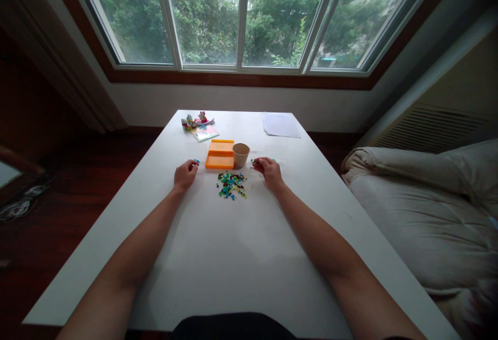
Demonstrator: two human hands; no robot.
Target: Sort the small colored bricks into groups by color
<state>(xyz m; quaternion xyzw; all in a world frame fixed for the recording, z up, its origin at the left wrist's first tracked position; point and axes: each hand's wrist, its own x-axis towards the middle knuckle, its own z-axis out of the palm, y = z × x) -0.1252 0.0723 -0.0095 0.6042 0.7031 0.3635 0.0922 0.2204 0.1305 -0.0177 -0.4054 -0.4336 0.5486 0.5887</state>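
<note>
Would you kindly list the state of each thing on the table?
Left hand, curled at blue pieces, grip unclear
Right hand, curled at small pieces, grip unclear
Brick pile, loose, spread out
Cup, upright, uncovered
Orange tray, lying flat
White paper, lying flat
Toys, clustered together
Card, flat

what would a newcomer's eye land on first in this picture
Probably the bright orange tray toward the far part of the white table, with a tan cup just to its right. Next would come the scattered heap of tiny colourful pieces on the near side of both, with the left hand and right hand to either side. Behind it all, the wide window full of green foliage also stands out.
</note>
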